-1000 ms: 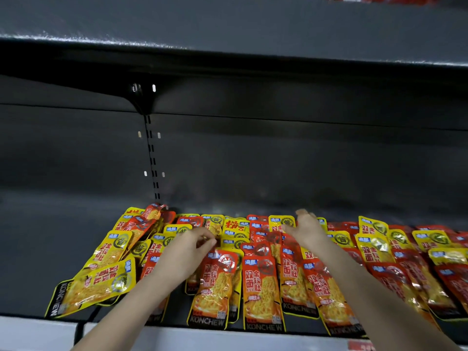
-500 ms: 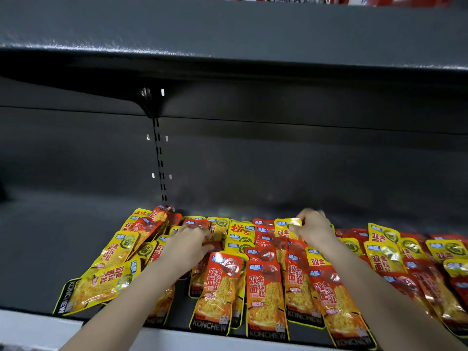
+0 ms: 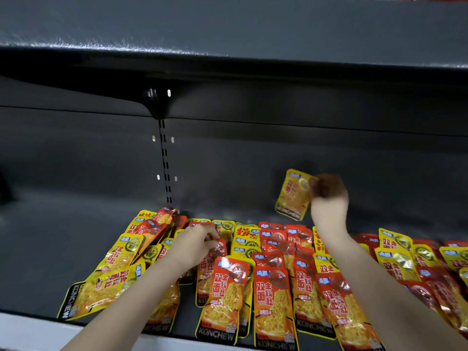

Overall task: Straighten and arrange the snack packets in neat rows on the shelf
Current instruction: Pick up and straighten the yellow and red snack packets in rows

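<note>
**One yellow packet held in the air, the rest lying on the shelf**

In the right centre of the frame a yellow packet [image 3: 292, 196] is held above the pile by the right hand [image 3: 328, 198]. The hand is blurred, but the fingers are seen closed on the right edge of the packet, which hangs almost upright with a slight tilt, in front of the dark back panel [image 3: 253, 160] and clear of everything below it.

The snack packets [image 3: 273, 295] — red ones and yellow ones mixed — are spread over the lower half of the frame on the dark shelf [image 3: 63, 249]. They overlap each other. In the lower centre several are laid roughly straight with the printed end towards the front edge; at the lower left some yellow ones are turned at an angle.

The left hand [image 3: 195, 247] is placed on the pile at the centre left, its fingers curled on the top of a red packet [image 3: 219, 249] which lies among the others.

An upper shelf [image 3: 228, 34] is seen across the top of the frame, and a slotted upright [image 3: 166, 168] runs down the back panel — left of centre.
</note>
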{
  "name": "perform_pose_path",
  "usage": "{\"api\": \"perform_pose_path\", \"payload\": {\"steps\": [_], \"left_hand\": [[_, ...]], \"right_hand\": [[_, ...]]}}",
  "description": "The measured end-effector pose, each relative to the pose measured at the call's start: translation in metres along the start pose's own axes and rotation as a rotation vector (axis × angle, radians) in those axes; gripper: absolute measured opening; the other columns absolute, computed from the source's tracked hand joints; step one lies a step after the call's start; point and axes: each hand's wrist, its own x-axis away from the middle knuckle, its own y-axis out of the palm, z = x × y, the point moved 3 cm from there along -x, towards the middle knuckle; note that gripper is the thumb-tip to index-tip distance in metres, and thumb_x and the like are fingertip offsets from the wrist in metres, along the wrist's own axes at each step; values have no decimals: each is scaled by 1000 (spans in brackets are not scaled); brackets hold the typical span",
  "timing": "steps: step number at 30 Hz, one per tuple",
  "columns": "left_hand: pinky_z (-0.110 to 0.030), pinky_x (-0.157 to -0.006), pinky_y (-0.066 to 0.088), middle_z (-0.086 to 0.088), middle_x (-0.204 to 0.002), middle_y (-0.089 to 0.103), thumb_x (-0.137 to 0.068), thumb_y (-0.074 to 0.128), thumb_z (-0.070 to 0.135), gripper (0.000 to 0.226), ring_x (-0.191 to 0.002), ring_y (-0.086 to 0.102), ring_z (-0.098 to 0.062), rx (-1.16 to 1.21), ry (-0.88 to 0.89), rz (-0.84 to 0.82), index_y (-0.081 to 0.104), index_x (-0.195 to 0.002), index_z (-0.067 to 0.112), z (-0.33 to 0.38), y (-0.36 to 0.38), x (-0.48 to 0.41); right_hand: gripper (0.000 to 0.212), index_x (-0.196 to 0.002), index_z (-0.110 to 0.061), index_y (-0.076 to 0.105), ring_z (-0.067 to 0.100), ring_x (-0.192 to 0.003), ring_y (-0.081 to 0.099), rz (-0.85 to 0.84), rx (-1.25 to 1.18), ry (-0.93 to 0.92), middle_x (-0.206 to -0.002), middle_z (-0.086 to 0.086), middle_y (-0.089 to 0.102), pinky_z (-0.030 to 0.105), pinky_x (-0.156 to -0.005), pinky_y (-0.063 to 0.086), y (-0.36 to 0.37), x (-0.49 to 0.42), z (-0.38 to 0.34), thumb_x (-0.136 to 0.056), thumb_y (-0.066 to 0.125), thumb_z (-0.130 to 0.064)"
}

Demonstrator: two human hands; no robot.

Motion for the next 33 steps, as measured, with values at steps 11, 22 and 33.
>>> {"api": "perform_pose_path", "payload": {"steps": [11, 22, 33], "left_hand": [[-17, -70, 46, 8, -101, 68, -91, 59, 22, 15, -95, 60, -7, 144, 49, 131, 67, -103, 25, 2, -15, 14], [-29, -86, 51, 12, -106, 67, -91, 58, 25, 17, -101, 60, -6, 169, 82, 115, 66, -106, 28, -3, -10, 13], [-32, -100, 38, 9, -116, 60, -92, 55, 32, 22, -116, 44, -13, 10, 125, 82, 63, -112, 26, -9, 1, 12]], "right_hand": [[16, -77, -13, 56, 20, -78, 65, -343, -258, 392, -91, 12, 62, 32, -65, 57, 102, 50, 9, -90, 58, -4], [16, -104, -10, 65, 16, -64, 63, -788, 161, 337, -89, 8, 64, 30, -67, 57, 117, 74, 22, -90, 60, -5], [18, -101, -10, 71, 17, -94, 64, -996, 459, 58, -102, 7, 70, 28, -85, 51, 122, 94, 8, -87, 59, -7]]}}
